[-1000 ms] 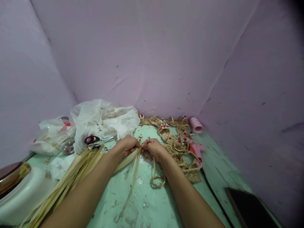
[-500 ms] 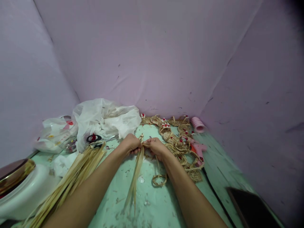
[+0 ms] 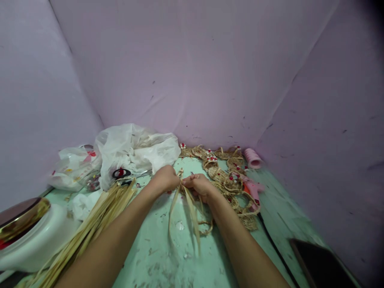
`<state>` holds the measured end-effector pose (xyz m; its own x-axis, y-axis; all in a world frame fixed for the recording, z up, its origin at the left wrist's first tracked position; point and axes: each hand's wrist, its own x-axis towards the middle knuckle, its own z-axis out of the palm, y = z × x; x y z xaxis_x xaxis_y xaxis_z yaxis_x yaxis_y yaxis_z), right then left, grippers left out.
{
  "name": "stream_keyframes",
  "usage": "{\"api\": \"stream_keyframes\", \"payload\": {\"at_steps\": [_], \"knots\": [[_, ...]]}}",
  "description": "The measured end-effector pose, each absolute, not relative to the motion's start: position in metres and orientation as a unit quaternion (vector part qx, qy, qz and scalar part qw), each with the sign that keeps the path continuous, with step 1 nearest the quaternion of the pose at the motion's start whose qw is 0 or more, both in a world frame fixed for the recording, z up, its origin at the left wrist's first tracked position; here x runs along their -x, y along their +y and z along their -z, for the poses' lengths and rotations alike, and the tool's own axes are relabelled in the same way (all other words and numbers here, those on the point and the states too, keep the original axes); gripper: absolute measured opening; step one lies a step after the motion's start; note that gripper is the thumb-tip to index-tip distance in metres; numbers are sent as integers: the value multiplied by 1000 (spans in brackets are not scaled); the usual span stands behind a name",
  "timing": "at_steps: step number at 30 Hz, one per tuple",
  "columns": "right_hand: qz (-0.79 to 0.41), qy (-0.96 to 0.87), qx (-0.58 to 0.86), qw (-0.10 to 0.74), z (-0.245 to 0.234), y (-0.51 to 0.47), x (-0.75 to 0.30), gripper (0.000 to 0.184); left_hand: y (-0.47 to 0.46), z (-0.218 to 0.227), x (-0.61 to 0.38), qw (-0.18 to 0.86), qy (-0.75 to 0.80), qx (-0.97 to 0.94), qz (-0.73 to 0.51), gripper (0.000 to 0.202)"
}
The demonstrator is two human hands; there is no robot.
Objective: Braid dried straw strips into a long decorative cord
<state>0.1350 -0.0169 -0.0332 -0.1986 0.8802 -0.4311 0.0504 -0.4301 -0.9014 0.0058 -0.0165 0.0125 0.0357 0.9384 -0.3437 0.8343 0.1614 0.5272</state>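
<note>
My left hand (image 3: 167,178) and my right hand (image 3: 198,185) almost meet above the green tabletop (image 3: 156,244). Both are closed on pale dry fibre strips (image 3: 192,212), whose loose ends hang apart below my fingers. A short braided tip (image 3: 180,172) pokes up between the two hands. Under my right wrist a thin braided cord (image 3: 206,229) lies curled on the table, partly hidden. Left of my left forearm lies a bundle of long dry strips (image 3: 105,216).
Coiled braids with red and white beads (image 3: 222,176) run along the right, near a pink glue gun (image 3: 253,188) and a pink thread spool (image 3: 253,158). White plastic bags (image 3: 138,148), black-handled scissors (image 3: 121,173) and a white container (image 3: 39,236) stand left. A dark flat device (image 3: 321,260) lies front right.
The hanging strips, bunched together before, are now spread into separate ends, one swung right. My left hand has turned, its fingers less visible. The view has shifted slightly.
</note>
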Motion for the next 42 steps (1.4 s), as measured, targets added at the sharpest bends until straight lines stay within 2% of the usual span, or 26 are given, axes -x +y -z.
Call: {"api": "stream_keyframes", "payload": {"at_steps": [2,7,10,14,17,19,23,28,36,42], "knots": [[-649,-429,544,316,35,-16,-136,6,-14,-16,-2,338,710,-606,-120,13],[-661,-425,529,320,38,-14,-138,3,-15,-14,-2,501,684,-495,-193,10],[-673,-423,517,318,37,-14,-139,3,-16,-6,-6,569,644,-458,-227,16],[-687,-424,498,318,35,-15,-141,4,-12,6,-4,669,578,-424,-195,12],[-682,-424,505,317,38,-14,-141,5,-10,10,6,703,530,-434,-191,6],[-673,-424,513,322,39,-13,-141,5,-10,11,12,716,491,-455,-198,15],[-664,-433,512,330,39,-14,-140,4,-12,11,14,695,481,-497,-196,25],[-668,-437,507,325,37,-15,-141,4,-13,20,3,598,563,-520,-234,17],[-674,-437,512,304,33,-16,-142,7,-11,29,1,575,562,-543,-245,10],[-690,-426,508,291,32,-16,-141,8,-12,24,2,561,566,-559,-228,12]]}}
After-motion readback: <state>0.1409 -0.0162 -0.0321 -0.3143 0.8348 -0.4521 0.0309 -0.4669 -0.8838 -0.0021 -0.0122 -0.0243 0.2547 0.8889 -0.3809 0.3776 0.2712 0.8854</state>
